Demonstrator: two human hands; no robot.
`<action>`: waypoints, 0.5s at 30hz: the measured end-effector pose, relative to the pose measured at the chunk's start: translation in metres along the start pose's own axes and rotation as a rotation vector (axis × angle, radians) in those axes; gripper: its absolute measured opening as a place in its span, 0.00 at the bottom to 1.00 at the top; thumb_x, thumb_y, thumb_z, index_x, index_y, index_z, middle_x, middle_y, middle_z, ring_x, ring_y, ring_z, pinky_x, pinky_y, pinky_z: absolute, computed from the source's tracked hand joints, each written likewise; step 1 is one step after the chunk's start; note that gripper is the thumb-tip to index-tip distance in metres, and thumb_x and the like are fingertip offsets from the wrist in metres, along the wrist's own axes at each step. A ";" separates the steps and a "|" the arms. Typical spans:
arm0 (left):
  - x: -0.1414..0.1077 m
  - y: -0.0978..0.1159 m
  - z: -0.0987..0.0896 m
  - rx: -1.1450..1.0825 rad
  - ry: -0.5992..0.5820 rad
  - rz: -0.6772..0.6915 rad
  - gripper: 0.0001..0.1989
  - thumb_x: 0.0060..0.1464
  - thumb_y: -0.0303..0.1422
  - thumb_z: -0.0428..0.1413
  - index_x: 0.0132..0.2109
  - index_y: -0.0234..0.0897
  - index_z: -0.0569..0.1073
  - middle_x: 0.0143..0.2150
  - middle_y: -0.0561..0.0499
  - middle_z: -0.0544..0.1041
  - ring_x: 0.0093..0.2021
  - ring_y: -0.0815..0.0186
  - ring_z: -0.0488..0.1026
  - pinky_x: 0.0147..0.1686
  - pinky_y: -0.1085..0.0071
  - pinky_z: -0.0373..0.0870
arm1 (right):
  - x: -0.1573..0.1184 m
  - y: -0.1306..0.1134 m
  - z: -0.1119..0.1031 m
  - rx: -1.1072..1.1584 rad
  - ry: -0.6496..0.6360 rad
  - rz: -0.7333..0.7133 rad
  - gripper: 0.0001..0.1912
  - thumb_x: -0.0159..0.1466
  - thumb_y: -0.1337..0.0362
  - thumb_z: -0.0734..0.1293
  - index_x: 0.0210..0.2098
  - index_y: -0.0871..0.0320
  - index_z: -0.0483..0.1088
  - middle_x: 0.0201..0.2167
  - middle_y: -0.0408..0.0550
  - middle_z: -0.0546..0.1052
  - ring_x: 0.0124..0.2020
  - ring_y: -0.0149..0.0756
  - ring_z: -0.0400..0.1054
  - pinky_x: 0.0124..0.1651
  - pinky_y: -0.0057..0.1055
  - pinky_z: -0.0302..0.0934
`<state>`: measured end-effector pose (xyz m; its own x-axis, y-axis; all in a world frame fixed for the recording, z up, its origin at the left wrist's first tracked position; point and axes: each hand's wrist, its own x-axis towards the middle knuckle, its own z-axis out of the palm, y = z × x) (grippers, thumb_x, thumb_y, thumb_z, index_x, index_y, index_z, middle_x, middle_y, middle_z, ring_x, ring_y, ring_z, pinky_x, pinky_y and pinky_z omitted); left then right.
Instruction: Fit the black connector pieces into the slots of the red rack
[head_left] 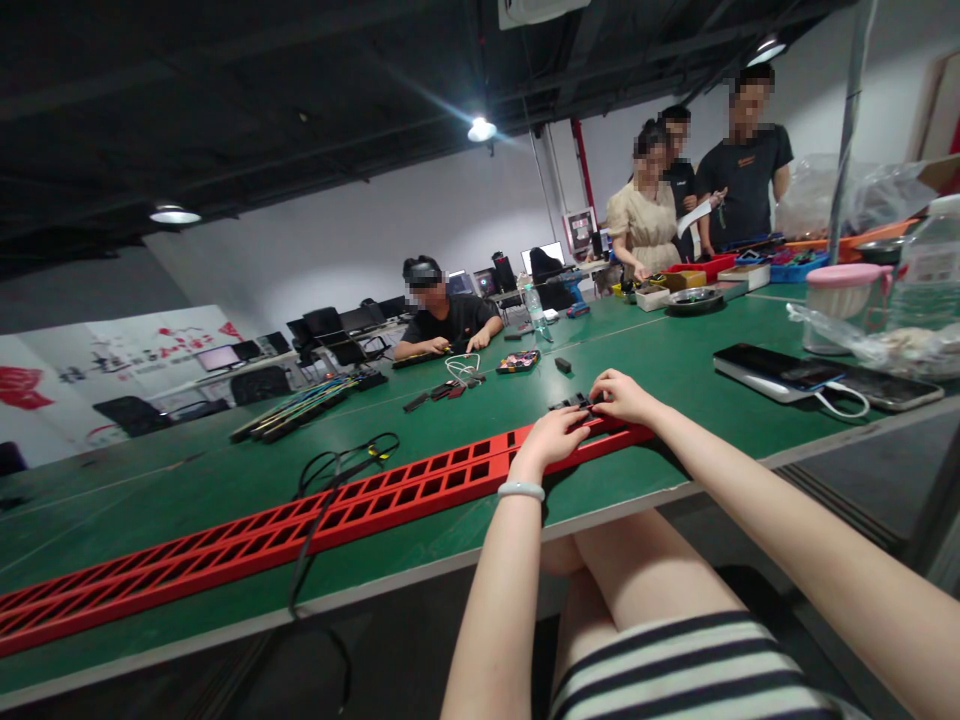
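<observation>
A long red slotted frame [405, 495] lies along the near edge of the green table. My left hand [553, 438], with a pale bangle on its wrist, rests across the frame's right part, fingers stretched forward. Just beyond it my right hand [628, 397] is bent, its fingertips closed on a small black part [596, 398] at the frame's far side. Exactly how that part sits against the slots is hidden by the fingers. More small black pieces [568, 402] lie by the left fingertips. A black strap [306, 550] crosses the frame and hangs over the table edge.
Beyond the frame are a loose black block [562, 365], dark pieces [442, 392], and a bundle of rods [300, 410]. At right lie a power bank with a phone [776, 370] and a pink-lidded cup [844, 305]. One person sits opposite; several stand behind parts bins [701, 268].
</observation>
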<state>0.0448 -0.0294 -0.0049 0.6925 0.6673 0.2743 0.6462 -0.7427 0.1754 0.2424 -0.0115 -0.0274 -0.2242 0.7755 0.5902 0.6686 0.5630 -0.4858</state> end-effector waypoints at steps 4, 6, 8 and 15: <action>0.000 -0.001 0.001 -0.008 0.008 0.011 0.23 0.53 0.45 0.43 0.51 0.41 0.67 0.55 0.50 0.64 0.56 0.62 0.58 0.55 0.67 0.51 | 0.001 0.004 0.002 -0.001 -0.033 0.028 0.19 0.47 0.65 0.68 0.40 0.60 0.69 0.36 0.48 0.69 0.32 0.31 0.64 0.37 0.26 0.59; 0.000 -0.001 0.001 -0.009 0.008 0.010 0.23 0.53 0.46 0.43 0.51 0.41 0.67 0.55 0.50 0.64 0.56 0.62 0.57 0.55 0.67 0.51 | 0.001 0.005 0.003 -0.003 -0.045 0.050 0.25 0.46 0.64 0.68 0.44 0.61 0.67 0.36 0.49 0.70 0.32 0.32 0.64 0.36 0.26 0.59; 0.000 0.000 0.001 -0.008 0.006 0.008 0.23 0.53 0.46 0.43 0.51 0.41 0.67 0.55 0.50 0.64 0.56 0.62 0.57 0.55 0.67 0.51 | 0.001 0.006 0.003 -0.017 -0.064 0.065 0.24 0.46 0.63 0.68 0.43 0.62 0.67 0.34 0.49 0.71 0.31 0.32 0.64 0.34 0.26 0.58; 0.000 0.001 0.000 0.010 0.005 0.001 0.23 0.53 0.45 0.43 0.51 0.41 0.66 0.54 0.50 0.65 0.56 0.63 0.57 0.55 0.67 0.51 | 0.000 0.001 -0.001 -0.034 -0.139 0.006 0.19 0.47 0.61 0.67 0.38 0.61 0.70 0.30 0.47 0.70 0.28 0.31 0.64 0.31 0.25 0.57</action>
<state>0.0455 -0.0295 -0.0047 0.6919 0.6659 0.2790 0.6485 -0.7431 0.1653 0.2439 -0.0112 -0.0266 -0.3148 0.8123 0.4910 0.6932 0.5501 -0.4657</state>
